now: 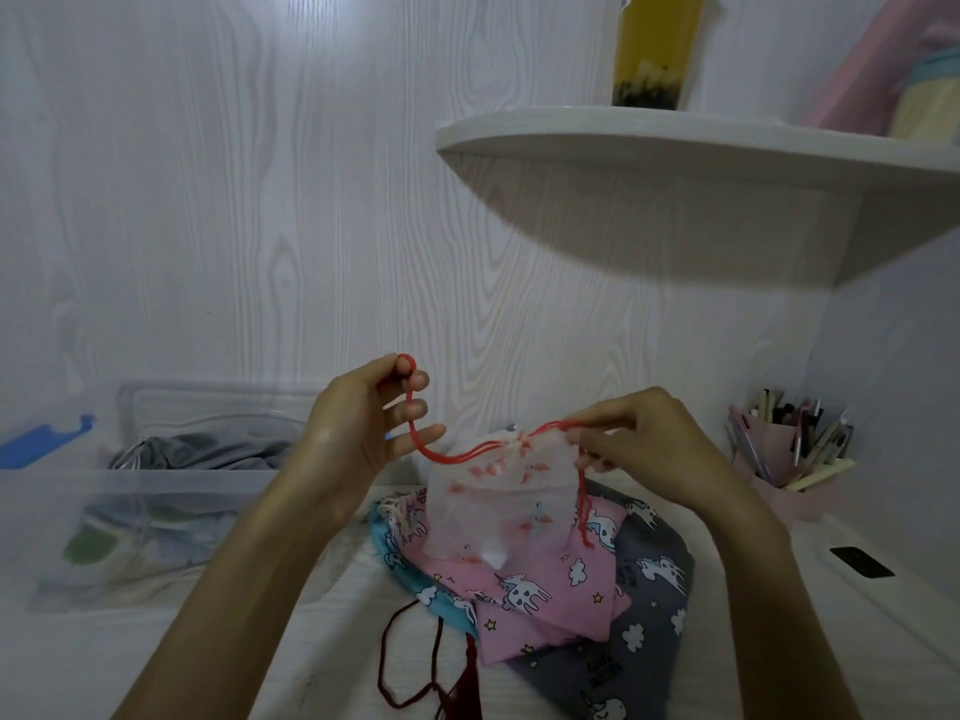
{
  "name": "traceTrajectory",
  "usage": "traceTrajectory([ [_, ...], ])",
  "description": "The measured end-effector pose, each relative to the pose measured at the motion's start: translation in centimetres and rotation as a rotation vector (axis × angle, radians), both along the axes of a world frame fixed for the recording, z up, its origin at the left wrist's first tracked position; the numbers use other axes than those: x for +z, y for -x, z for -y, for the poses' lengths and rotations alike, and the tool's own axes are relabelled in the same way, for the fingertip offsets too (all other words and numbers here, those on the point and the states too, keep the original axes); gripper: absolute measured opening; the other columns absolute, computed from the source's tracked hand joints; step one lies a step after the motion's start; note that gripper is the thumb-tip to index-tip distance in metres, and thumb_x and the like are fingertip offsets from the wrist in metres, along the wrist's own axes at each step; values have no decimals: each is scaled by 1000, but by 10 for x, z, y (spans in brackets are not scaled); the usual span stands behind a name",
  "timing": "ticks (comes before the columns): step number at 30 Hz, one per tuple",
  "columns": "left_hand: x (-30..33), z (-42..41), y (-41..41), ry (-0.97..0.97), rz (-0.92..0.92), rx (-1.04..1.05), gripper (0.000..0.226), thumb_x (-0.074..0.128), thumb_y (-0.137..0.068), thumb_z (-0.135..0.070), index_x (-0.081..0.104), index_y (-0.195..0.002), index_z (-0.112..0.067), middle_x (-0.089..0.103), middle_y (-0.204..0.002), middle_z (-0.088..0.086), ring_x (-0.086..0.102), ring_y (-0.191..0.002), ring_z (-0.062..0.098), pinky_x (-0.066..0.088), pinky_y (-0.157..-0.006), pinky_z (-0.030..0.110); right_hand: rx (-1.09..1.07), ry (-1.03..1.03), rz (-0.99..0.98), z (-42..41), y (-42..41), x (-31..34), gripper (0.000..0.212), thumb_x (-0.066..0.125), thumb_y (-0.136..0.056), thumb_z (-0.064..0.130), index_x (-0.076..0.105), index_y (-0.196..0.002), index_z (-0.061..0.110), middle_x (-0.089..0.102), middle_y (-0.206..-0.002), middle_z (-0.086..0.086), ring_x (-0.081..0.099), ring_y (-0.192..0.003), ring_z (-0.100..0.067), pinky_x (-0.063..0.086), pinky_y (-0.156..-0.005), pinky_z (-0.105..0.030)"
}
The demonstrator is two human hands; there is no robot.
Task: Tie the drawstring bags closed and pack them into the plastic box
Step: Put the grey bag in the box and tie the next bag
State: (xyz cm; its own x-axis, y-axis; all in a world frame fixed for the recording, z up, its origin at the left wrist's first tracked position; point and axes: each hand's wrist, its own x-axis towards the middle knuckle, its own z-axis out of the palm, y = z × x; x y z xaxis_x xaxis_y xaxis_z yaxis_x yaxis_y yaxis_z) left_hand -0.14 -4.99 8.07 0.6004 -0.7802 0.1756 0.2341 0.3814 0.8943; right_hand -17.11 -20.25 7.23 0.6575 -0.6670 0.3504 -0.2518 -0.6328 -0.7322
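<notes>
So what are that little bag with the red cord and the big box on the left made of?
The small bag looks like thin white fabric with a pink print; it hangs limp and gathers at the top. Its red cord seems a braided textile string. The box looks like clear, slightly frosted plastic, since the bags inside show through its wall.

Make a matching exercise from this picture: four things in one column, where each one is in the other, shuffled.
Things:
1. red cord
2. grey bag
3. drink cup
4. pens

Places:
A. on the shelf
B. in the pink holder
C. pulled between left hand and right hand
D. inside the plastic box

Pairs: 1-C, 2-D, 3-A, 4-B
</notes>
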Motion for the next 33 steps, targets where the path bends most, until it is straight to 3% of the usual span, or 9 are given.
traceTrajectory([
  [6,4,0,13,-9,336,8,31,39,-99,-19,58,-75,-14,68,-70,-3,62,-70,12,58,-77,31,323,74,-163,-33,-9,10,45,78,-74,20,62,-113,35,65,-91,3,64,-77,-9,55,-78,-26],
  [9,5,-6,24,45,684,46,30,39,-98,-20,66,-90,-13,72,-95,-7,63,-93,-5,45,-80,4,328,145,-208,-47,-26,4,64,81,-68,37,55,-126,35,58,-76,9,55,-66,-3,51,-70,-26],
  [12,7,-10,34,72,756,-33,27,45,-92,-25,69,-96,-13,68,-109,-15,56,-102,-15,42,-71,-1,399,131,-188,-59,-43,-5,36,70,-80,40,64,-114,30,62,-63,8,58,-57,-5,50,-63,-22],
  [14,3,-4,29,35,774,35,33,47,-83,-43,72,-93,-24,69,-105,-19,57,-104,-11,43,-84,8,418,66,-122,-58,-46,-5,17,59,-90,32,71,-97,22,66,-62,10,62,-58,-7,55,-65,-24],
  [19,-13,1,-6,-383,771,46,80,52,-51,-88,55,-108,-31,64,-108,-18,59,-105,1,48,-95,30,293,-304,108,-43,-35,0,46,38,-98,40,64,-72,12,39,-41,10,37,-39,-2,36,-44,-13],
  [21,-17,1,-2,-515,914,-37,72,71,-54,-70,51,-113,-34,52,-109,-25,50,-107,-4,43,-80,14,268,-450,148,-38,-34,0,52,33,-98,47,56,-64,14,40,-43,7,36,-40,-4,32,-42,-14],
  [24,-16,3,11,-486,1021,-31,55,84,-61,-39,55,-107,-34,55,-105,-22,51,-92,0,42,-66,10,299,-589,207,-36,-35,1,52,33,-99,45,52,-62,14,41,-44,5,38,-40,-4,33,-41,-14],
  [27,-20,8,18,-347,975,-75,27,80,-71,-26,69,-96,-26,71,-91,-11,64,-79,19,45,-61,12,320,-643,253,-33,-36,2,50,32,-100,41,54,-67,11,42,-43,4,40,-39,-4,35,-42,-14],
  [33,-22,13,17,-264,782,-154,14,61,-89,-19,74,-91,-18,75,-82,-7,63,-68,0,45,-59,11,208,-568,216,-26,-30,1,43,43,-96,42,64,-75,10,52,-48,2,50,-42,-4,43,-46,-15],
])
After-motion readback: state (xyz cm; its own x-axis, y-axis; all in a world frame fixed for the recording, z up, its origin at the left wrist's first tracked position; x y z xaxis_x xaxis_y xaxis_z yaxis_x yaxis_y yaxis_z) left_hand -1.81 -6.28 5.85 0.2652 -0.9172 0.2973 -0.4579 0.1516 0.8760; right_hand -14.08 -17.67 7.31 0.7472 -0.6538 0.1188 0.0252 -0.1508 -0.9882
